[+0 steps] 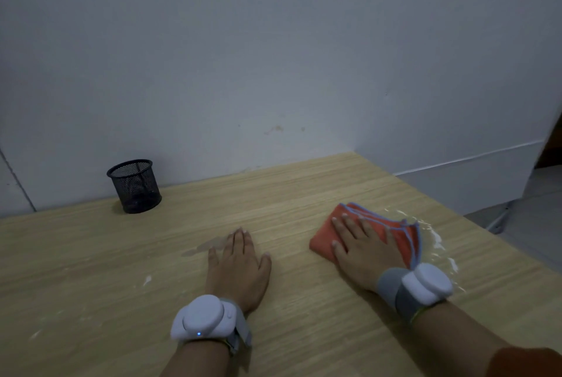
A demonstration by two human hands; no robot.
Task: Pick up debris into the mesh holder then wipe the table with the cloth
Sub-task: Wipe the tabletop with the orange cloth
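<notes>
Nearest the camera: two forearms, each with a white round device strapped at the wrist, the left wrist device (204, 319) showing a small blue light, the right wrist device (425, 284) on a grey band.

Left hand (238, 264): palm down, flat on the wooden tabletop (91, 270), fingers straight and together, thumb out to the side. Grip wide, holding nothing.

Right hand (363, 247): palm down on the cloth (401, 232), fingers spread and straight, pressing it against the tabletop. Grip wide; no curl round the fabric.

Cloth: orange with a blue edge, folded in layers, lying right of centre. Wet sheen and pale streaks (438, 239) on the wood just beside and beyond it, toward the right edge. A few small pale smears (147, 280) left of the left hand.

Farther back, left: black mesh holder (134, 185), upright, near the wall (273, 57), well apart from both hands. Dark contents at its bottom; cannot tell what they are.
</notes>
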